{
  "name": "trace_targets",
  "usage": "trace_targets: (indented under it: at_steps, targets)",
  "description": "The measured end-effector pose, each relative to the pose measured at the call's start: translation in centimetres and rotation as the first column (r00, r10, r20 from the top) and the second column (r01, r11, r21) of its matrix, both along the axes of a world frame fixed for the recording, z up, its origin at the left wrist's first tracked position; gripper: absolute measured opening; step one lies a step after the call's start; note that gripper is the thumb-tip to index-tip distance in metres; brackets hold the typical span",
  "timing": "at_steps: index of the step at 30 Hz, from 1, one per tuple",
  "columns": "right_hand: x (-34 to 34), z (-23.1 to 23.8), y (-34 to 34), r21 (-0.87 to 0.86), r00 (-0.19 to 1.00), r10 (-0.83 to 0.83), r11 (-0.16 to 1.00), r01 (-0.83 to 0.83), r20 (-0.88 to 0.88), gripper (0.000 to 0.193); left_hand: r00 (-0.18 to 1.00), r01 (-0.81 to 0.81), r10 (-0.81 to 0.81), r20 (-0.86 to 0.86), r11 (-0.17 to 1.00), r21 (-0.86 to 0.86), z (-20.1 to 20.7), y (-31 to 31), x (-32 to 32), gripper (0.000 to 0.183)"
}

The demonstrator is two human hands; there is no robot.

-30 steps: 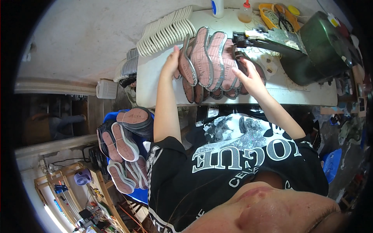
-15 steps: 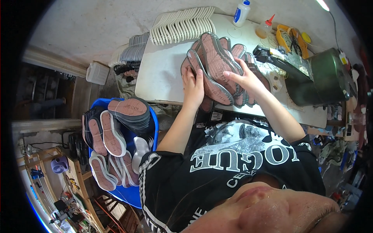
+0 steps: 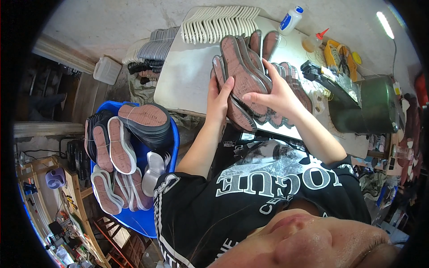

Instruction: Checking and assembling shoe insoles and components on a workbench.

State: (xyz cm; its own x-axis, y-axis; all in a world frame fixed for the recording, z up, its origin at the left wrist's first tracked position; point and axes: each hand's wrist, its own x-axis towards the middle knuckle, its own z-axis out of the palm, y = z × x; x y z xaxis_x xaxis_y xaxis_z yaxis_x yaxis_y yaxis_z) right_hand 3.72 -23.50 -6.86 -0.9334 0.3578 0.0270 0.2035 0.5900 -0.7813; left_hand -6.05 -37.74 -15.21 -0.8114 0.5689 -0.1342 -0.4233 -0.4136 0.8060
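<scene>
- Soles [image 3: 239, 67]: a loose stack is held between both hands at the centre of the frame, above the near edge of the white table [image 3: 183, 85].
- Left hand [image 3: 217, 100]: half closed at the left side of the stack; thumb raised along the front, other fingers largely hidden behind the soles.
- Right hand [image 3: 281, 98]: partly spread; thumb laid across the foremost sole, fingers reaching over the right side of the stack.
- Held parts: elongated, waisted outlines; pinkish-brown faces with fine lines; dark grey rims, ridged along the edge.
- Row of similar soles [image 3: 300, 85]: just right of the right hand.
- Cream stack [image 3: 219, 26]: ribbed, curved pieces, upper centre.
- Blue tub [image 3: 138, 222]: smooth surface, lower left; contains white-rimmed soles [image 3: 121, 145] and a dark-rimmed bundle [image 3: 145, 117], which has a thin tie across it.
- White bottle [image 3: 290, 20]: blue cap and blue label, upper right; label text too small to read.
- Black shirt [image 3: 268, 183]: large pale lettering and a grey printed picture, lower centre; lettering appears upside down.
</scene>
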Motion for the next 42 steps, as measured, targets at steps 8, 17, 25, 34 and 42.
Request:
trace_targets:
  at_steps: [8,17,25,34,42]
  targets:
    - [-0.8,0.3,1.2,-0.091,0.998,0.011,0.996,-0.005,0.064,0.098,0.952,-0.241,0.247,0.182,0.969,-0.056,-3.5,-1.0,-1.6,0.045]
    - [0.6,4.5,2.6,-0.283,0.973,-0.149,0.954,0.095,-0.176,0.088,0.978,-0.068,0.103,0.181,0.980,-0.189,-6.7,-3.7,-6.1,0.032]
    - [0.6,0.8,1.8,-0.170,0.997,-0.034,0.984,0.046,0.073,0.091,0.977,0.189,-0.157,0.142,0.948,-0.258,-7.6,-2.2,-9.0,0.089]
    - [1.2,-0.5,0.1,0.076,0.993,-0.040,0.997,0.031,0.111,0.111,0.863,-0.017,-0.370,-0.344,0.659,-0.752,-4.8,1.6,-11.9,0.122]
    - [2.9,-1.6,0.9,-0.146,0.998,-0.065,0.987,0.067,0.016,0.110,0.851,-0.115,-0.278,-0.445,0.729,-0.675,-7.0,4.0,-13.6,0.093]
